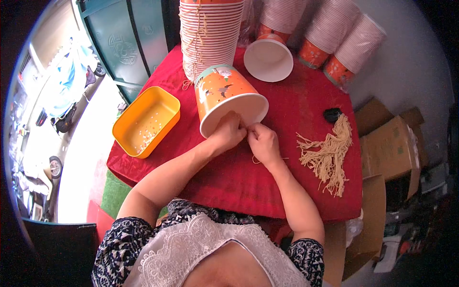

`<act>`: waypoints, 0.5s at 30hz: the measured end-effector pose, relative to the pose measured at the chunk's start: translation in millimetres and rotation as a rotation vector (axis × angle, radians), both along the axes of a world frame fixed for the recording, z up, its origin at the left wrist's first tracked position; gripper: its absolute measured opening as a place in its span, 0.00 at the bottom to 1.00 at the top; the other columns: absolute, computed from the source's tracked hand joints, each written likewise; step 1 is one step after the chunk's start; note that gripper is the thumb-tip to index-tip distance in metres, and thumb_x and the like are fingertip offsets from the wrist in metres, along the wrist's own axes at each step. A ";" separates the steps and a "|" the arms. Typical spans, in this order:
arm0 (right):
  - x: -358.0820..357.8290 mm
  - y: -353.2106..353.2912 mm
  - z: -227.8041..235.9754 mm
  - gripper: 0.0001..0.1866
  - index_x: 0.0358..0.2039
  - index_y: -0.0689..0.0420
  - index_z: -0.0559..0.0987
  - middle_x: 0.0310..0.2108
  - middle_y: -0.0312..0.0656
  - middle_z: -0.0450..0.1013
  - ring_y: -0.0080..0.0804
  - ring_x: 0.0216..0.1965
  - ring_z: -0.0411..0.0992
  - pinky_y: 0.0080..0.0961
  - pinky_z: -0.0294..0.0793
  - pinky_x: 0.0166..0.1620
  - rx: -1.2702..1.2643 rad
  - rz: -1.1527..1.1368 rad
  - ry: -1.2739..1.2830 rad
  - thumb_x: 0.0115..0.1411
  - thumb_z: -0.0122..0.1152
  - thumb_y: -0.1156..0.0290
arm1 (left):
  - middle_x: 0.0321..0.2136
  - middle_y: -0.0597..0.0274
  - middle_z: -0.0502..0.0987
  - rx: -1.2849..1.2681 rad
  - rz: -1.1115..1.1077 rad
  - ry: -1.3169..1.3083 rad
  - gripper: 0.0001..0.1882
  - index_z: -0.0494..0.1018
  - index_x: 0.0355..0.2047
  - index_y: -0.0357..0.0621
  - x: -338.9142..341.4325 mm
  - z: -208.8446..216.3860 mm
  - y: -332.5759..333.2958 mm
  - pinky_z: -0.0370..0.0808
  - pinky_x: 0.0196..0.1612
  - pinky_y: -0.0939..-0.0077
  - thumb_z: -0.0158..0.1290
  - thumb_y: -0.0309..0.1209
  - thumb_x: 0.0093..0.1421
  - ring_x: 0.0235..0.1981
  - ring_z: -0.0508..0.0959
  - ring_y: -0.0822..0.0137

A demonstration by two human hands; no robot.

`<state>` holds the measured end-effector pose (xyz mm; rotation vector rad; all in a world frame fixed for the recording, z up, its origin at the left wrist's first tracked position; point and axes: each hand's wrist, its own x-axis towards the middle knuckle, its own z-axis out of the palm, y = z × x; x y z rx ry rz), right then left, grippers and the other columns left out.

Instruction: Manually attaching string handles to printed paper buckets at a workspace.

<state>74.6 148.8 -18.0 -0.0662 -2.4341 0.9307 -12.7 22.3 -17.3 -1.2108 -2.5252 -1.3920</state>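
Note:
An orange paper bucket with bat and ghost prints lies tipped on the red cloth, its white mouth facing me. My left hand is closed just inside the lower part of the mouth; what its fingertips hold is hidden. Right beside it, at the rim, my right hand pinches a thin beige cord, and a loose bit of it shows below the palm. The fingertips of both hands nearly meet. To the right lies a bundle of cut beige cords with a black object at its top.
A yellow plastic tray holding small pale bits sits on the left. Behind the bucket rises a tall stack of nested buckets with cords hanging down it. More wrapped stacks and a bucket lying mouth-forward are at the back. Cardboard boxes stand at right.

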 end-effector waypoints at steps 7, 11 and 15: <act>-1.4 10.4 10.3 0.09 0.33 0.64 0.78 0.30 0.58 0.74 0.58 0.35 0.74 0.41 0.73 0.37 -0.251 0.099 -0.183 0.56 0.53 0.72 | 0.20 0.39 0.75 0.032 0.024 0.058 0.06 0.76 0.21 0.31 2.2 8.4 -3.3 0.73 0.28 0.58 0.51 0.23 0.46 0.23 0.78 0.48; -3.1 9.9 10.7 0.10 0.34 0.64 0.79 0.31 0.58 0.75 0.56 0.35 0.75 0.41 0.73 0.38 -0.268 0.083 -0.219 0.56 0.53 0.71 | 0.19 0.40 0.75 -0.014 0.020 -0.016 0.06 0.75 0.20 0.31 0.2 4.3 -2.7 0.73 0.28 0.59 0.52 0.23 0.45 0.23 0.77 0.49; -3.0 8.4 13.2 0.11 0.34 0.63 0.80 0.32 0.58 0.76 0.54 0.36 0.76 0.40 0.74 0.39 -0.271 0.067 -0.223 0.55 0.54 0.71 | 0.18 0.41 0.74 -0.009 0.004 -0.003 0.05 0.74 0.19 0.31 0.2 5.0 -3.9 0.72 0.27 0.60 0.53 0.23 0.44 0.21 0.77 0.50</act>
